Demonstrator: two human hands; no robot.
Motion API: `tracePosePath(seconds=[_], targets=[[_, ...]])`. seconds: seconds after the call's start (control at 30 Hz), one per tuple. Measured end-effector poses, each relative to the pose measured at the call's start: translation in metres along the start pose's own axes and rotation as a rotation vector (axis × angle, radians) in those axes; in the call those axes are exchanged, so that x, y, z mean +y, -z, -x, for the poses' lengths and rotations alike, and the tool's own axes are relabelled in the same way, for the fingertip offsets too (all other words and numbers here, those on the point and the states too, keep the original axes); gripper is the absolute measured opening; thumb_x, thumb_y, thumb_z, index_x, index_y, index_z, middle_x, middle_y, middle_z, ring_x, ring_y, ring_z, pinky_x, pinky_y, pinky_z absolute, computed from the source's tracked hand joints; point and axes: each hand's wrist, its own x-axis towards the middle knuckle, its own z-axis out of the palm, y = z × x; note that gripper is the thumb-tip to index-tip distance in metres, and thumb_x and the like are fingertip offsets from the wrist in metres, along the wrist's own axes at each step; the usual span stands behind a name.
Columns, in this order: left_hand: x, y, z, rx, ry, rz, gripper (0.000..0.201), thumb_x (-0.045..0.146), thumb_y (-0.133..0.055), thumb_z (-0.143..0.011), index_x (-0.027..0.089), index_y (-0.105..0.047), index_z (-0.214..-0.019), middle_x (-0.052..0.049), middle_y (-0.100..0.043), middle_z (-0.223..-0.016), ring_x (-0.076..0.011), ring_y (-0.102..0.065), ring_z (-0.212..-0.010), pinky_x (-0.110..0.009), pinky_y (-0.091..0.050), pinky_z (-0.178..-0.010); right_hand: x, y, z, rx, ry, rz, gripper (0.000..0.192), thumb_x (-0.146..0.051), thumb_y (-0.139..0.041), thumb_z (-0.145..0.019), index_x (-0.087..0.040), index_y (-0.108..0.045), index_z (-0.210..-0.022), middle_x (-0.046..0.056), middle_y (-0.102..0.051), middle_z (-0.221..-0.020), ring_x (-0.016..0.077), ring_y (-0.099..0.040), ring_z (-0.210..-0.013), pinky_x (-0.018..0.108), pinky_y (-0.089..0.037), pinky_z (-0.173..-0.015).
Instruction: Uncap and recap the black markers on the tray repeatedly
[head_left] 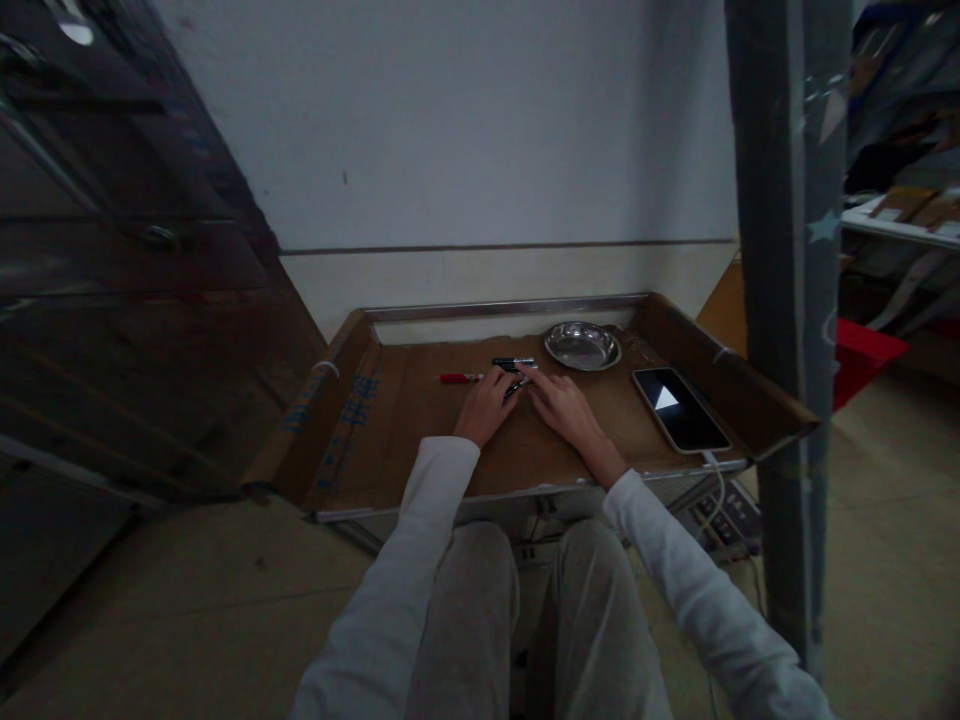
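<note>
On the brown cardboard surface, my left hand [486, 405] is closed, its fingertips on a short black marker [516, 385] that lies between my hands. From the other side my right hand [564, 408] meets the same marker with bent fingers, its index finger stretched toward the left fingertips. Just beyond the fingers lies another black marker [513, 362], roughly level. A red marker [457, 378] sticks out to the left, with its right end hidden behind my left hand. The grip of the fingers is small and dim in this view.
Behind my right hand sits a round metal dish [583, 346]. A phone [681, 410] with a white cable lies at the right. Raised cardboard sides [731, 370] flank the surface, a wall stands behind, and a grey post [787, 300] rises at the right.
</note>
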Motion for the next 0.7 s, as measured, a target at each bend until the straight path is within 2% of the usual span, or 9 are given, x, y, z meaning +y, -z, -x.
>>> tracePosePath(seconds=[0.07,0.13,0.3,0.4,0.5,0.6,0.7], targets=[[0.000,0.002,0.000,0.053,0.036,0.025,0.020,0.027,-0.046,-0.091,0.020,-0.055,-0.109,-0.007,-0.054,-0.108,-0.0173,-0.055,-0.102,-0.029,-0.044,-0.092,-0.004,0.001,0.000,-0.019,0.081,-0.101,0.058,-0.021,-0.040,-0.090,-0.024,-0.023,-0.145,0.007,-0.059,-0.124,0.0208,-0.055,-0.109,0.035,-0.041,-0.093],[-0.001,0.006,0.000,0.130,0.084,0.037,0.020,0.028,-0.045,-0.092,0.020,-0.054,-0.108,-0.006,-0.055,-0.107,-0.0164,-0.056,-0.099,-0.028,-0.044,-0.090,-0.005,0.000,-0.001,-0.006,0.106,-0.169,0.065,-0.021,-0.040,-0.088,-0.022,-0.014,-0.147,0.007,-0.051,-0.134,0.0209,-0.049,-0.119,0.036,-0.040,-0.099],[-0.005,0.012,0.000,0.318,0.295,-0.093,0.020,0.029,-0.042,-0.093,0.020,-0.055,-0.106,-0.007,-0.059,-0.103,-0.0190,-0.055,-0.096,-0.032,-0.042,-0.087,0.004,-0.008,-0.002,0.040,0.059,-0.186,0.065,-0.017,-0.037,-0.087,-0.017,-0.014,-0.147,0.010,-0.041,-0.142,0.0216,-0.044,-0.125,0.040,-0.039,-0.103],[-0.007,0.012,0.001,0.275,0.410,-0.232,0.018,0.028,-0.045,-0.091,0.019,-0.057,-0.101,-0.008,-0.059,-0.100,-0.0231,-0.053,-0.097,-0.037,-0.040,-0.087,0.013,-0.012,-0.003,0.049,0.038,-0.132,0.058,-0.012,-0.036,-0.085,-0.017,-0.030,-0.142,0.008,-0.037,-0.145,0.0216,-0.041,-0.127,0.041,-0.037,-0.104],[-0.006,0.010,0.001,0.170,0.399,-0.310,0.016,0.026,-0.046,-0.090,0.018,-0.057,-0.099,-0.009,-0.059,-0.100,-0.0251,-0.050,-0.098,-0.039,-0.039,-0.087,0.018,-0.014,-0.002,0.048,0.003,-0.078,0.049,-0.011,-0.038,-0.083,-0.016,-0.045,-0.132,0.009,-0.035,-0.146,0.0231,-0.040,-0.129,0.044,-0.037,-0.104],[-0.004,0.005,0.001,0.116,0.386,-0.331,0.016,0.022,-0.043,-0.091,0.016,-0.055,-0.100,-0.011,-0.056,-0.102,-0.0240,-0.050,-0.097,-0.037,-0.040,-0.087,0.020,-0.015,-0.001,0.057,-0.023,-0.045,0.045,-0.011,-0.039,-0.083,-0.015,-0.050,-0.126,0.010,-0.034,-0.147,0.0237,-0.036,-0.132,0.045,-0.038,-0.104],[-0.005,-0.002,0.003,0.089,0.431,-0.333,0.018,0.014,-0.038,-0.091,0.014,-0.054,-0.099,-0.012,-0.054,-0.102,-0.0216,-0.051,-0.094,-0.035,-0.042,-0.085,0.020,-0.015,-0.001,0.069,-0.037,-0.021,0.042,-0.011,-0.040,-0.082,-0.014,-0.053,-0.123,0.011,-0.034,-0.147,0.0236,-0.034,-0.133,0.044,-0.038,-0.103]])
